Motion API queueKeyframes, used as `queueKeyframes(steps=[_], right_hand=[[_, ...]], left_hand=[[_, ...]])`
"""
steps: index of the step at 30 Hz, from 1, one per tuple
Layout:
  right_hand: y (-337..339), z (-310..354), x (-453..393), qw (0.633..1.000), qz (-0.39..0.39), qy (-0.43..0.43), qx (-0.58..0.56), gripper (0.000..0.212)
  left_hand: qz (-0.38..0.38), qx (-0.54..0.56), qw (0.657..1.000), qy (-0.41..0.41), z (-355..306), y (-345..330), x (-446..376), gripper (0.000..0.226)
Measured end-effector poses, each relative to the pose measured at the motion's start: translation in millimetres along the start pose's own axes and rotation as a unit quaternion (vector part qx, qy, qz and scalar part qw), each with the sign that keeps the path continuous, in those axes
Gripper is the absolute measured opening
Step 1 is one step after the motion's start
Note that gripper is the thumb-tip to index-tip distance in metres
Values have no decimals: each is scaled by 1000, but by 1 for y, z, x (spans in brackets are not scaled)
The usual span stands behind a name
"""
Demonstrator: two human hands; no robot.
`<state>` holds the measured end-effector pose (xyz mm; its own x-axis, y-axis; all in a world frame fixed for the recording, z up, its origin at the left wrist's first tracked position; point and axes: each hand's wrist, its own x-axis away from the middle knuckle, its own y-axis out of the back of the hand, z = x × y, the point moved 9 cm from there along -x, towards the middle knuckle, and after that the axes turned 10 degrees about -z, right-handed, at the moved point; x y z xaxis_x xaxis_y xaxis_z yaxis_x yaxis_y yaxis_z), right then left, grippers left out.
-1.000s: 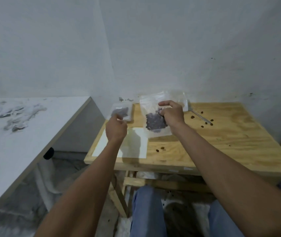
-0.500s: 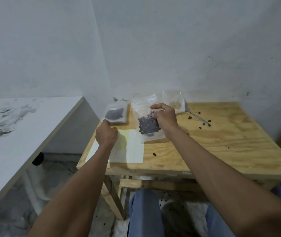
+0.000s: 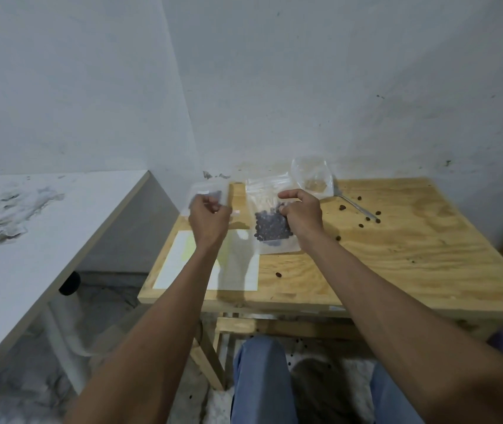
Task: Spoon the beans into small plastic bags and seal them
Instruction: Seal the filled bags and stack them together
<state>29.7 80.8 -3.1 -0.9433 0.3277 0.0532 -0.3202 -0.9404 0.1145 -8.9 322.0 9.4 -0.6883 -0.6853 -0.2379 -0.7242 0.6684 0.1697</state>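
Head view: right hand (image 3: 300, 214) pinches the filled bag (image 3: 271, 228) of beans, resting on the table (image 3: 412, 255). Left hand (image 3: 208, 217) has now lifted the smaller bag (image 3: 207, 191) beside it, fingers closed on it. Likely sealing comes next; spoon (image 3: 357, 206) lies idle beyond.

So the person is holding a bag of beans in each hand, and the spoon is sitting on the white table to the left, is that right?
Not quite. The spoon lies on the wooden table, right of the bags, among loose beans, as the head view shows. The left hand and right hand do each hold a bag.
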Motion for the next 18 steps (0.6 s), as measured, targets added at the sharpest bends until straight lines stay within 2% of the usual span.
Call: queueKeyframes(steps=[4,7,11,15,18], right_hand=[[0,2,5,999,7,-1,-32,27],[0,6,5,998,4,14,-62,20],[3,12,3,998,-15,49,-35,26],[8,11,-1,998,-23,55,-19,27],[9,11,-2,998,-20,54,-26,27]], left_hand=[[47,72,996,15,-27,-28,20,31],[54,102,993,17,-33,-45,37,31],[25,103,994,26,-30,-51,51,25],[3,33,998,-48,-34,-50,58,21],[47,60,997,-2,-23,-57,55,14]])
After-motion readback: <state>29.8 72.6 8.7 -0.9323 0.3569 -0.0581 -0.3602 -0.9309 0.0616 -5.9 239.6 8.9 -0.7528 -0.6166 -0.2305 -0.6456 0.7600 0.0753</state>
